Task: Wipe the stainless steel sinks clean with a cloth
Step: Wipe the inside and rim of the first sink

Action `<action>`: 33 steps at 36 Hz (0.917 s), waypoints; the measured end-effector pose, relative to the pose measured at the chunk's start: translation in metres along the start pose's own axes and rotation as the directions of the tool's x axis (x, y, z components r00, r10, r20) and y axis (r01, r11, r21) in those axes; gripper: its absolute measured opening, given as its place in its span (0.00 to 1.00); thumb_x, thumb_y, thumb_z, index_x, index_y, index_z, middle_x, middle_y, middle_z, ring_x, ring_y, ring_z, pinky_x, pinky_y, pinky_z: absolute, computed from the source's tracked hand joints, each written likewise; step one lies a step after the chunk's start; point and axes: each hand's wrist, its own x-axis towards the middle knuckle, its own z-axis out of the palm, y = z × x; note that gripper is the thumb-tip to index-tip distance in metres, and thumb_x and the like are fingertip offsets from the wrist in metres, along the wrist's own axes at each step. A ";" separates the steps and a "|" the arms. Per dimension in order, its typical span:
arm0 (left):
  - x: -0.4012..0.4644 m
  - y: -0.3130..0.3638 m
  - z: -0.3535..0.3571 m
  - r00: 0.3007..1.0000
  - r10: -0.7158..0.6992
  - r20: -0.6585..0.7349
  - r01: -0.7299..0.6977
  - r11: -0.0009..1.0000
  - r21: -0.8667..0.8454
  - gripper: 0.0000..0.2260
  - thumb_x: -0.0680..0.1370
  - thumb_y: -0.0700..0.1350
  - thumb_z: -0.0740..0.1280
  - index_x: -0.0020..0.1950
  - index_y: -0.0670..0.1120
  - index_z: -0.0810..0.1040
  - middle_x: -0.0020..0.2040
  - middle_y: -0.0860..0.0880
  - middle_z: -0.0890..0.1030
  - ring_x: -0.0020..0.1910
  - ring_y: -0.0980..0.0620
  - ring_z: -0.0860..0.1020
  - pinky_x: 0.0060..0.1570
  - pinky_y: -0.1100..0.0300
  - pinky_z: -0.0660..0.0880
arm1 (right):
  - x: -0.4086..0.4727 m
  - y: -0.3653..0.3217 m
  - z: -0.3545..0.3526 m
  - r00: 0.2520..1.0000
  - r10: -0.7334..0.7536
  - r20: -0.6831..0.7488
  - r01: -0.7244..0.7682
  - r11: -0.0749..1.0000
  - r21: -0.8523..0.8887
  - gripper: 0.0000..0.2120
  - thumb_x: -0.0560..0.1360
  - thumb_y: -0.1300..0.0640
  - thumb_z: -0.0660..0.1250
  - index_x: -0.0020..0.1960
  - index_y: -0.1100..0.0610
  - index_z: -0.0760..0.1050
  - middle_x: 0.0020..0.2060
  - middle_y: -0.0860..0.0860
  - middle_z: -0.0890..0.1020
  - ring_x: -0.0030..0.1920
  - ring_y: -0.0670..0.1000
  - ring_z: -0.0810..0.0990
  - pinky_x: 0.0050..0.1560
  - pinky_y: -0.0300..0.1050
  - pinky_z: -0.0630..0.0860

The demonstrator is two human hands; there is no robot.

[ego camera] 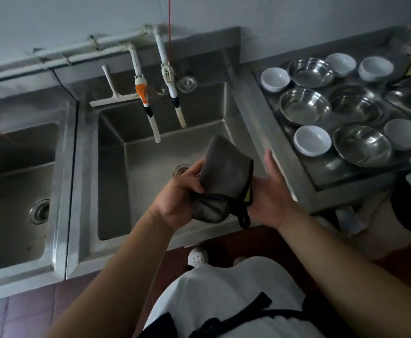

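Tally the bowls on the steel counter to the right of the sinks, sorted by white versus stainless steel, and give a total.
White bowls: 5, for example the white bowl nearest the sink.
Stainless steel bowls: 4, for example the steel bowl in the middle row.
Total: 9 bowls on the counter.

Dim, cool grey light over the whole view, nothing bright. Soft highlights sit on the steel bowls [304,106] at far right and along the near rim of the middle sink [136,250]; the sink walls fall into deep shade. Wide-angle bending curves the left sink [16,191] and the wall pipe [77,52]. Forearms near the bottom edge go soft, and the corners smear, especially the far right one. Fine detail looks noisy and slightly blurred throughout.
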 end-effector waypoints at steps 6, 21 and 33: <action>0.008 -0.032 0.030 0.994 0.023 -0.102 -0.031 0.997 -0.074 0.39 0.66 0.29 0.53 0.78 0.45 0.64 0.67 0.39 0.73 0.64 0.38 0.74 0.59 0.48 0.76 | -0.014 -0.001 -0.009 0.999 0.016 0.047 -0.016 1.000 -0.015 0.38 0.81 0.33 0.54 0.76 0.62 0.66 0.72 0.61 0.72 0.74 0.60 0.69 0.78 0.59 0.57; -0.036 -0.103 -0.040 0.528 0.521 -0.671 0.160 0.715 0.681 0.21 0.78 0.39 0.64 0.66 0.59 0.76 0.65 0.55 0.78 0.64 0.54 0.76 0.59 0.56 0.74 | -0.005 -0.068 -0.061 0.813 -0.568 -0.128 -0.129 0.038 -0.991 0.11 0.74 0.43 0.68 0.53 0.46 0.78 0.42 0.41 0.81 0.45 0.46 0.81 0.47 0.41 0.74; -0.085 -0.171 -0.138 0.597 0.433 -0.675 0.744 0.017 0.668 0.34 0.78 0.61 0.63 0.81 0.57 0.54 0.82 0.50 0.54 0.80 0.47 0.49 0.77 0.41 0.44 | -0.018 0.052 -0.131 0.836 -0.468 -0.286 -0.537 -0.592 -0.601 0.30 0.82 0.39 0.49 0.81 0.49 0.55 0.81 0.51 0.54 0.81 0.57 0.47 0.77 0.66 0.43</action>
